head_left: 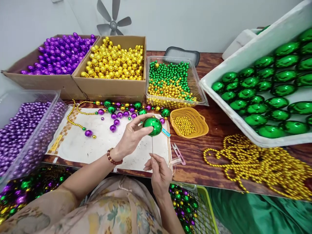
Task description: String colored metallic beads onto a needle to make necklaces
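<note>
- Above the cloth [97, 148], a green ball [153, 126] sits between the thumb and fingers of the left hand [130, 138].
- Just below it, the right hand [161, 174] pinches the lower end of a thin needle [152, 145], which stands upright and reaches the ball's underside; how far it goes in, I cannot tell.
- Along the cloth's far edge lie beads [137, 105] in purple, green and gold, some behind the left hand.
- Right of the cloth, on the counter [195, 172], are pink-handled snips [179, 155], a yellow basket [203, 128] of small gold beads and a heap of gold strands [258, 164].
- Behind stand two cartons [109, 87], one of purple balls and one of gold, and beside them a clear tub [204, 103] of green and gold beads.
- Far right, a tilted foam box [243, 53] holds big green balls.
- At the left, another tub [23, 95] holds purple beads.
</note>
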`<state>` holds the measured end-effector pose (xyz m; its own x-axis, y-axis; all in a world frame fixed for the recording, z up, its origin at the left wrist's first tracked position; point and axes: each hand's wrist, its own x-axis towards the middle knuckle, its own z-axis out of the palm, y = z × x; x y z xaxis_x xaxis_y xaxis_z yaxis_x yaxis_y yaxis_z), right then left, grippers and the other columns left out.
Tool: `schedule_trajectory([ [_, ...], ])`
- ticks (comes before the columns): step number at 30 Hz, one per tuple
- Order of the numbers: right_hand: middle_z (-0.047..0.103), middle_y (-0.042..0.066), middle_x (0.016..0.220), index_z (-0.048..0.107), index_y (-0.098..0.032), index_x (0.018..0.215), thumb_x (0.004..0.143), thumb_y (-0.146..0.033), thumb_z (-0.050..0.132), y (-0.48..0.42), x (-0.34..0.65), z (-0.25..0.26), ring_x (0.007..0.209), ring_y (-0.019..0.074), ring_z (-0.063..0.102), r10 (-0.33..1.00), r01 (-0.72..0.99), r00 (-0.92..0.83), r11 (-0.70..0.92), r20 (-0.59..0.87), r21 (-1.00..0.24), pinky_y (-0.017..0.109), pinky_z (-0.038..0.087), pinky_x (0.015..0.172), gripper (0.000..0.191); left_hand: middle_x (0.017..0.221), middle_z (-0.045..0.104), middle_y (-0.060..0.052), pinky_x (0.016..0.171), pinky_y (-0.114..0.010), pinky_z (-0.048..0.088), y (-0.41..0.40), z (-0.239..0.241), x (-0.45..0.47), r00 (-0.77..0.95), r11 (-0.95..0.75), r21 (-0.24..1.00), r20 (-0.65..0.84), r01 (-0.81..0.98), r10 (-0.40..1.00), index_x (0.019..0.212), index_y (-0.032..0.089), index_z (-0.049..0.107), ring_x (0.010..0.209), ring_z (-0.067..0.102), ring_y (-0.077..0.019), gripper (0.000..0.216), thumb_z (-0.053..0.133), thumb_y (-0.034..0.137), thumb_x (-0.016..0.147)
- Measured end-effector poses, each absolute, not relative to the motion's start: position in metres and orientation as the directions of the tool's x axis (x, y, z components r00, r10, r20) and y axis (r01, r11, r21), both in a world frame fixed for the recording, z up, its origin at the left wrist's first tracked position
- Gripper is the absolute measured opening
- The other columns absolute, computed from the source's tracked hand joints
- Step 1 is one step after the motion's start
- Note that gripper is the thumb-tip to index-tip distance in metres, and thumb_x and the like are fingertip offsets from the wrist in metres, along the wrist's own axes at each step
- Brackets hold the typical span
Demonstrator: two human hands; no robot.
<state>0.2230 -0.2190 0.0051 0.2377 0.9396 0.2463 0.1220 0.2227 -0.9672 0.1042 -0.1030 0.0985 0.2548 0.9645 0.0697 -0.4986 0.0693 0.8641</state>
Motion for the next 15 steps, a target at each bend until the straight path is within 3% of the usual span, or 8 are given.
schedule_trajectory([
  [6, 0.065, -0.005, 0.065, 0.066, -0.02, 0.107, 0.101, -0.017, 0.051, -0.215, 0.216, 0.007, 0.049, 0.0081, 0.063, 0.926, 0.106, 0.252, 0.261, 0.28, -0.959, 0.019, 0.052, 0.051, 0.017, 0.122, 0.066, -0.003, 0.089, -0.025, 0.056, -0.119, 0.09, 0.102, 0.192, -0.068, 0.9, 0.165, -0.431, 0.968, 0.118, 0.03, 0.071, 0.105, 0.063, -0.0161, 0.041, 0.081, 0.025, 0.079],
  [15, 0.061, -0.007, 0.058, 0.065, -0.02, 0.106, 0.102, -0.016, 0.048, -0.212, 0.214, 0.009, 0.045, 0.0073, 0.06, 0.912, 0.143, 0.273, 0.277, 0.307, -0.95, 0.019, 0.049, 0.052, 0.019, 0.12, 0.066, -0.003, 0.086, -0.027, 0.056, -0.117, 0.096, 0.096, 0.208, -0.002, 0.868, 0.121, -0.496, 0.971, 0.116, 0.03, 0.071, 0.102, 0.063, -0.0166, 0.039, 0.081, 0.03, 0.079],
])
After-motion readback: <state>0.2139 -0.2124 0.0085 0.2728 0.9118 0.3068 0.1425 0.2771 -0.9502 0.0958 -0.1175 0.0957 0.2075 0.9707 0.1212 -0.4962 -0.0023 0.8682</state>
